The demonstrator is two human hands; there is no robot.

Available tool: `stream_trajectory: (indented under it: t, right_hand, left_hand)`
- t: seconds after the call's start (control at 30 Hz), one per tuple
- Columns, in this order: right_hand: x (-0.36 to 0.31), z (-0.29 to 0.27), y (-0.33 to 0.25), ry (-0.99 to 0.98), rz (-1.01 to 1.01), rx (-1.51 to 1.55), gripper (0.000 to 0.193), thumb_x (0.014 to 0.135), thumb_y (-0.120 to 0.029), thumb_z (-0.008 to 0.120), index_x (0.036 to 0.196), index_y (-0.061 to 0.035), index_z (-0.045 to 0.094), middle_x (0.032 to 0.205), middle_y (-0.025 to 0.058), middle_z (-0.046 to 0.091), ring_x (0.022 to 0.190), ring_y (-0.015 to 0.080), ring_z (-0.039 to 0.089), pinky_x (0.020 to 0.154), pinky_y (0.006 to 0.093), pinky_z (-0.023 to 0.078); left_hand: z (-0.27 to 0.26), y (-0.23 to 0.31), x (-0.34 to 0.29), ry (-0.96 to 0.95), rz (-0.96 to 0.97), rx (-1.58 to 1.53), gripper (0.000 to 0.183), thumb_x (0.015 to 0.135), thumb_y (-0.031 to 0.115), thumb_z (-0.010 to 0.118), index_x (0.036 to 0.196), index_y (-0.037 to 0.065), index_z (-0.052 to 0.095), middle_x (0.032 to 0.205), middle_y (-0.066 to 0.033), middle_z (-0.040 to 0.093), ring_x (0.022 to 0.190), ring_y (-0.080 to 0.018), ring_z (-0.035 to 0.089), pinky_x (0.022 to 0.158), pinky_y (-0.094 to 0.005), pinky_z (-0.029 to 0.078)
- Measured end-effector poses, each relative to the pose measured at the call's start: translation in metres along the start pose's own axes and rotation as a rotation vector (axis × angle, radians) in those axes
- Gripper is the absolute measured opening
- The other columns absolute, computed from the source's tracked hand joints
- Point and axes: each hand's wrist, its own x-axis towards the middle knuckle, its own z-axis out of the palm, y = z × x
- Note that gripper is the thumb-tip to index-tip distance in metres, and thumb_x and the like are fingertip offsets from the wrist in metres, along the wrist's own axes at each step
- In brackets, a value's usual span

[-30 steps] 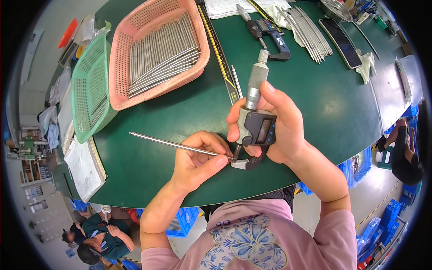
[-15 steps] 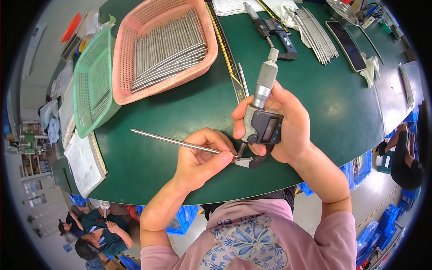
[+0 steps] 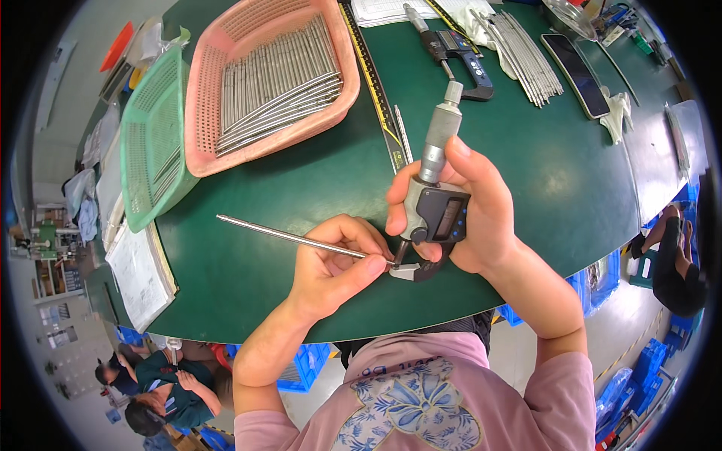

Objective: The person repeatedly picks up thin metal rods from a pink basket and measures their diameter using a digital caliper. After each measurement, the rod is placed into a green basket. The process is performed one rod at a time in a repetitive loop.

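Observation:
A thin metal rod [image 3: 282, 235] is pinched near its right end by my left hand [image 3: 335, 263]. Its long free end points out to the left over the green table. My right hand [image 3: 485, 203] is wrapped round a digital micrometer [image 3: 440, 214], holding it tilted with the grey thimble up and the jaws down. The thumb lies along the thimble. At the micrometer's jaws, the rod's right end sits between or right beside the measuring faces; my fingertips partly hide the contact.
Left on the green table [image 3: 248, 293] stand a pink basket [image 3: 278, 140] full of metal rods and a green basket [image 3: 135, 150]. A second micrometer [image 3: 470, 68], several loose rods [image 3: 526, 60] and a phone [image 3: 574, 75] lie at the back right. A ruler [image 3: 376, 83] lies beyond my hands.
The right thumb has shifted up onto the micrometer's thimble. Both hands, the rod and the micrometer otherwise hold nearly the same place.

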Motion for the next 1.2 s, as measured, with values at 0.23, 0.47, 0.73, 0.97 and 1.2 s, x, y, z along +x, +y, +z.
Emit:
stream_trajectory:
  t: [0.23, 0.47, 0.73, 0.97, 1.2]
  right_hand:
    - [0.0012, -0.0019, 0.0007, -0.019, 0.005, 0.031, 0.064, 0.08, -0.058, 0.035, 0.084, 0.0024, 0.057, 0.066, 0.0113, 0.06, 0.043, 0.0138, 0.048, 0.039, 0.0227, 0.038]
    - [0.0025, -0.0019, 0.0028, -0.011, 0.008, 0.039, 0.066, 0.083, -0.057, 0.03, 0.085, 0.0038, 0.056, 0.067, 0.0128, 0.06, 0.042, 0.0141, 0.048, 0.039, 0.0229, 0.039]
    - [0.0031, -0.0009, 0.0034, 0.011, -0.004, 0.042, 0.069, 0.086, -0.055, 0.022, 0.086, 0.0051, 0.056, 0.067, 0.0166, 0.059, 0.04, 0.0157, 0.047, 0.034, 0.023, 0.038]
    - [0.0023, -0.0018, 0.0023, 0.001, 0.003, 0.039, 0.068, 0.08, -0.058, 0.032, 0.084, 0.0047, 0.057, 0.067, 0.0132, 0.06, 0.041, 0.0144, 0.049, 0.037, 0.0225, 0.039]
    - [0.0018, -0.0013, 0.0019, -0.007, -0.005, 0.034, 0.067, 0.08, -0.058, 0.034, 0.083, 0.0037, 0.057, 0.067, 0.0125, 0.06, 0.041, 0.0141, 0.049, 0.037, 0.0224, 0.039]
  left_hand:
    - [-0.0014, -0.0006, 0.0021, -0.046, 0.059, -0.027, 0.013, 0.076, -0.004, 0.059, 0.086, -0.001, 0.051, 0.089, -0.0122, 0.057, 0.078, -0.0137, 0.056, 0.069, -0.025, 0.046]
    - [-0.0017, -0.0004, 0.001, -0.048, 0.06, -0.028, 0.014, 0.076, -0.006, 0.058, 0.086, -0.001, 0.051, 0.089, -0.0124, 0.057, 0.078, -0.0138, 0.056, 0.068, -0.0246, 0.046]
    - [-0.0009, 0.0, -0.0003, -0.018, 0.074, 0.018, 0.013, 0.076, -0.005, 0.058, 0.085, -0.001, 0.051, 0.087, -0.0115, 0.057, 0.077, -0.0132, 0.056, 0.068, -0.0242, 0.046]
    - [-0.0005, -0.0011, -0.0006, -0.009, 0.089, 0.05, 0.013, 0.076, -0.004, 0.059, 0.085, 0.0, 0.051, 0.087, -0.0109, 0.057, 0.077, -0.0127, 0.056, 0.068, -0.0238, 0.045]
    - [0.0002, -0.0007, -0.0006, -0.003, 0.088, 0.056, 0.012, 0.076, -0.004, 0.059, 0.084, 0.0, 0.051, 0.087, -0.0109, 0.057, 0.077, -0.0127, 0.056, 0.068, -0.0238, 0.045]
